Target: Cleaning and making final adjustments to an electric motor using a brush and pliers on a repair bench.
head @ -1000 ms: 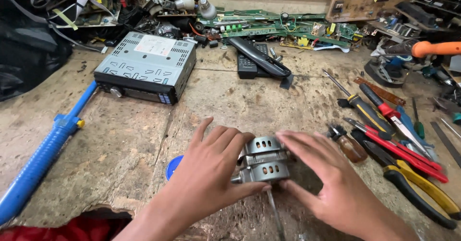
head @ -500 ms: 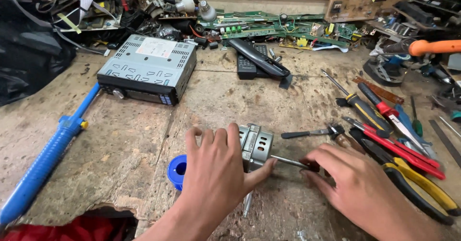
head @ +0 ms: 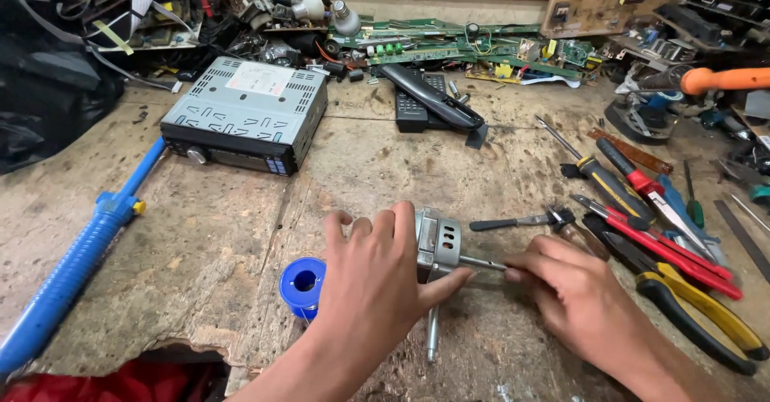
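Here, left hand (head: pixel 377 278) fingers clamped on motor (head: pixel 437 242), right hand (head: pixel 573 298) fingers seemingly pinching its shaft (head: pixel 483 263).

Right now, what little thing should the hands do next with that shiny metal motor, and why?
Probably pull the shaft gently sideways. The left hand already steadies the motor on the workbench, and the right hand pinches the shaft's tip, so it looks ready to slide or turn.
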